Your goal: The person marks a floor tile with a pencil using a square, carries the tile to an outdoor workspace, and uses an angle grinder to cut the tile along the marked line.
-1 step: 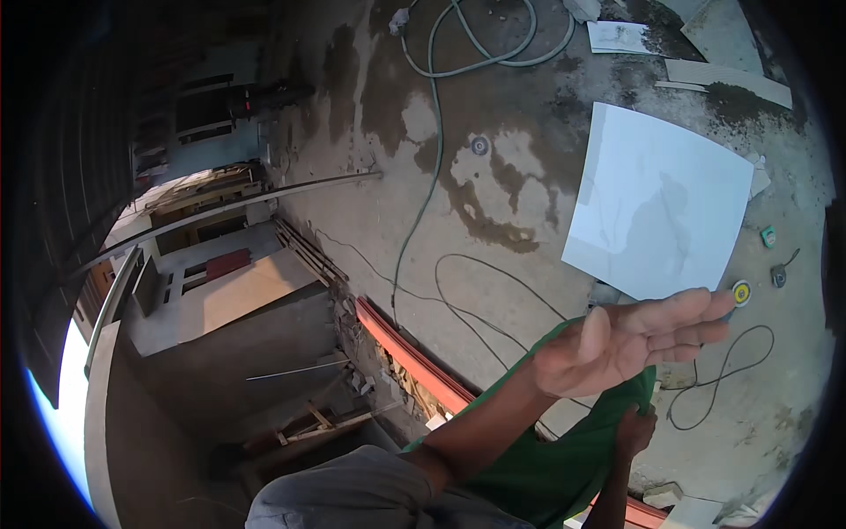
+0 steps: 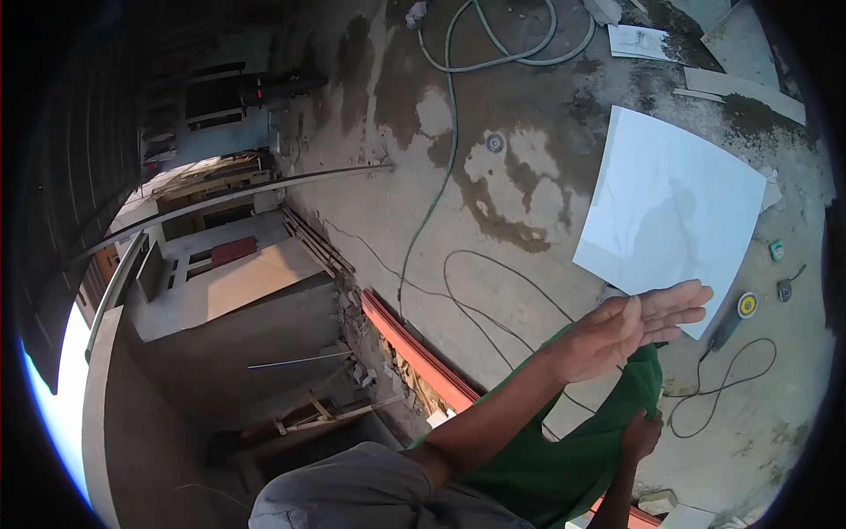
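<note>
My left hand [image 2: 630, 331] is raised over the near edge of a large white sheet [image 2: 652, 185] lying on the concrete floor. Its fingers are stretched out and it holds nothing. Lower down, my right hand [image 2: 641, 435] rests at the edge of the green cloth [image 2: 564, 450], its fingers curled in against it; part of the fingers is hidden. To the right of the left hand lies a corded angle grinder [image 2: 727, 328] with a yellow disc. A teal tape measure [image 2: 776, 250] and a dark tape measure [image 2: 784, 289] lie just beyond it.
A green hose [image 2: 452, 132] and a thin cable [image 2: 476, 255] wind across the floor. A loose round disc [image 2: 495, 143] lies left of the sheet. Red metal bars [image 2: 414, 346] edge a sunken area with rubble. Offcut boards [image 2: 745, 85] lie at the far right.
My left hand has shifted a little left and turned, uncovering the grinder body. The whole view has moved slightly, with the floor objects now farther right. My right hand stays at the green cloth.
</note>
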A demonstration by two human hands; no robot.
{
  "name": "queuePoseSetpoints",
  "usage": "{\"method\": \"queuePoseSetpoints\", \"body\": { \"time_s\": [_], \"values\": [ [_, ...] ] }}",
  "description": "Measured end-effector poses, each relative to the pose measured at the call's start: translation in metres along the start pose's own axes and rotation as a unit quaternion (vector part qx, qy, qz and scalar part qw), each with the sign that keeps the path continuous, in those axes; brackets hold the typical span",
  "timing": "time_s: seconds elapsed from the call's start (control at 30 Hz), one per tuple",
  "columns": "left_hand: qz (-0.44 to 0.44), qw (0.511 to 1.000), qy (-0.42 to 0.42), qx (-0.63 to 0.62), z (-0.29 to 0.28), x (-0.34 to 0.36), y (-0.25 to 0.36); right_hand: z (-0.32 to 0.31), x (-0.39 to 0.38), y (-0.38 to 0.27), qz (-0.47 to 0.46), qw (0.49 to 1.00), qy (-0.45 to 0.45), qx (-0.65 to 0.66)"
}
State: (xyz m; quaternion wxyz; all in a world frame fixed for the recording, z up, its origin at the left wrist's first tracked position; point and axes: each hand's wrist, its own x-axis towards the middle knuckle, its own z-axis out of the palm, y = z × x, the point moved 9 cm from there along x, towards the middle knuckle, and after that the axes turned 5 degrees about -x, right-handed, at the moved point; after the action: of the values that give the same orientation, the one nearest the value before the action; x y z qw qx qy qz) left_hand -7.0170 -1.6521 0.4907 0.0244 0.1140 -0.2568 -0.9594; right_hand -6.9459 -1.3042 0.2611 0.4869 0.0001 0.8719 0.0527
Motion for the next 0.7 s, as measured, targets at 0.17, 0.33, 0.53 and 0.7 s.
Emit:
{"method": "queuePoseSetpoints", "body": {
  "time_s": [0.17,0.33,0.53,0.7],
  "values": [
    [-0.473,0.563,0.364,0.572,-0.227,-0.29,-0.1,0.037,0.005,-0.006,-0.077,0.996,0.043,-0.022],
    [-0.532,0.6,0.418,0.427,-0.227,-0.378,-0.171,-0.011,-0.002,-0.046,-0.092,0.987,0.031,-0.132],
    [-0.556,0.585,0.386,0.447,-0.237,-0.339,-0.192,0.059,0.065,-0.019,-0.152,0.972,-0.08,-0.163],
    [-0.562,0.536,0.402,0.485,-0.245,-0.299,-0.193,0.109,0.127,0.002,-0.181,0.95,-0.228,-0.11]
  ]
}}
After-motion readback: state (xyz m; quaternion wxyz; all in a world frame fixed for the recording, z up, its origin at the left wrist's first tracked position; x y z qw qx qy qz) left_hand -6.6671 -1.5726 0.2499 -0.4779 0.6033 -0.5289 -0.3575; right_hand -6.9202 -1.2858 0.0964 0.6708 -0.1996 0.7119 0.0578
